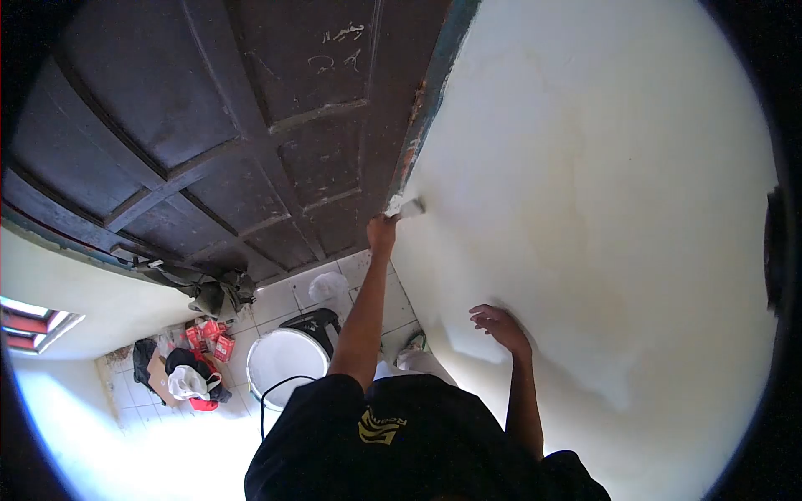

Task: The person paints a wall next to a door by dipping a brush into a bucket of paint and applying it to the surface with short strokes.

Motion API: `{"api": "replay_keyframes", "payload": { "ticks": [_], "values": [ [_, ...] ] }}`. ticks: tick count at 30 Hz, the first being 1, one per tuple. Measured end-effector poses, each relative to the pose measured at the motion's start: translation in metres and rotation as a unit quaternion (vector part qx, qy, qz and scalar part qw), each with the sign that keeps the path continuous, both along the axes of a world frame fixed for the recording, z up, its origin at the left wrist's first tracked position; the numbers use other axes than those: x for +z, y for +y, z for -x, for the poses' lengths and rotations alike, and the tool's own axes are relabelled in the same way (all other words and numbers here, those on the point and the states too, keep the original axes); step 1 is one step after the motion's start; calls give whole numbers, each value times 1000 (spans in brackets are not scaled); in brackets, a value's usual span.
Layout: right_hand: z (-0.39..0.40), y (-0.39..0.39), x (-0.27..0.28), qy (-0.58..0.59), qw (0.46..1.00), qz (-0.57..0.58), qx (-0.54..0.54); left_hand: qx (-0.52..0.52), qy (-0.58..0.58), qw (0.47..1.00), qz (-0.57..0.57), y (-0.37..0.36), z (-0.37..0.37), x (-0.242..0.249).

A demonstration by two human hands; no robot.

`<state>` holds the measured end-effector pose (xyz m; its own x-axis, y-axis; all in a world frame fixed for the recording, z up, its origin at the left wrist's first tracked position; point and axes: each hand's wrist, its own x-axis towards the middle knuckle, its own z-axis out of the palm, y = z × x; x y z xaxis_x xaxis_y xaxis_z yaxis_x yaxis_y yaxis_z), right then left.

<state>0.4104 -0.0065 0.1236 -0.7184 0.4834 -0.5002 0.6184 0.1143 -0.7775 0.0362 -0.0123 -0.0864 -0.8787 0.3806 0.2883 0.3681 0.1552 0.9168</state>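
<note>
White wall (576, 167), flat tool (410, 208) at its left edge

Grips the tool by the handle with the closed left hand (382, 235), arm stretched forward. Sets the pale end at the wall, just beside the worn frame (443, 63) of a dark panelled door (317, 159). Too small to tell brush from scraper. Holds the right hand (499, 327) well apart from the left, nearer the body and close to the wall, fingers loosely curled and parted; cannot tell whether touching the surface. Wears a black shirt (376, 468) with a gold emblem (380, 426). Stands on a tiled floor (271, 305), with crumpled clear plastic (328, 286) near the edge along the door. Farther from that edge, a black plastic item (322, 324) just beside a round white bucket (250, 371). Toward the floor's left edge, red boxes (209, 336), a white bundle (188, 382) and a dark bag (144, 363).
</note>
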Motion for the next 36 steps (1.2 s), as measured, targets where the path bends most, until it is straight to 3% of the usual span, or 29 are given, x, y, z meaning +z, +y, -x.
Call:
{"api": "replay_keyframes", "payload": {
  "ticks": [1, 2, 4, 5, 6, 8, 10, 12, 14, 18, 20, 22, 23, 25, 26, 27, 28, 29, 31, 35, 36],
  "values": [
    [1, -2, 1, -3, 1000, 2, 2, -9, -63, 994, 91, -2, -12, 24],
    [3, -3, 2, -23, 1000, -2, 3, -8, -66, 993, 93, -4, -21, 42],
    [6, -2, 4, -43, 999, -6, 10, -86, -297, 945, -108, -7, -31, 91],
    [7, -4, 4, -31, 999, 17, -2, -90, -402, 889, -198, -24, -47, 147],
    [9, -5, 4, -19, 999, 40, -14, -84, -402, 890, -196, -32, -56, 164],
    [17, -8, 3, -25, 999, 35, 4, -163, -457, 811, -326, -43, -71, 180],
    [27, -7, 5, -32, 999, 28, 20, -173, -462, 800, -341, -44, -83, 202],
    [36, -6, 7, -44, 998, -22, 45, -246, -465, 741, -417, -42, -83, 230],
    [34, -5, 4, -39, 998, -23, 51, -255, -451, 771, -370, -33, -80, 254],
    [32, -9, 3, -57, 997, -22, 51, -280, -442, 815, -250, -21, -87, 225],
    [27, -10, 4, -63, 997, 6, 52, -277, -470, 808, -222, -21, -89, 174],
    [24, -11, 4, -68, 996, 34, 44, -299, -553, 756, -184, -33, -91, 123],
    [22, -12, 4, -72, 996, 42, 40, -302, -553, 755, -182, -38, -91, 101],
    [16, -16, 1, -76, 995, 49, 31, -250, -544, 799, -58, -50, -90, 61],
    [15, -15, -5, -69, 996, 49, 37, -254, -543, 799, -57, -54, -91, 40],
    [14, -14, -7, -61, 996, 47, 44, -198, -395, 895, 60, -57, -89, 21],
    [16, -16, -6, -58, 996, 42, 43, -129, -228, 950, 171, -59, -88, 14],
    [20, -20, -4, -52, 998, 25, 38, -130, -224, 951, 167, -62, -88, 19],
    [26, -23, -1, -44, 998, 5, 33, 23, -44, 948, 315, -70, -93, 41],
    [36, -24, -6, -17, 999, -13, 41, 9, -23, 963, 268, -97, -108, 118],
    [37, -25, -6, -2, 999, -12, 36, 19, 33, 974, 224, -102, -117, 126]
  ]
}}
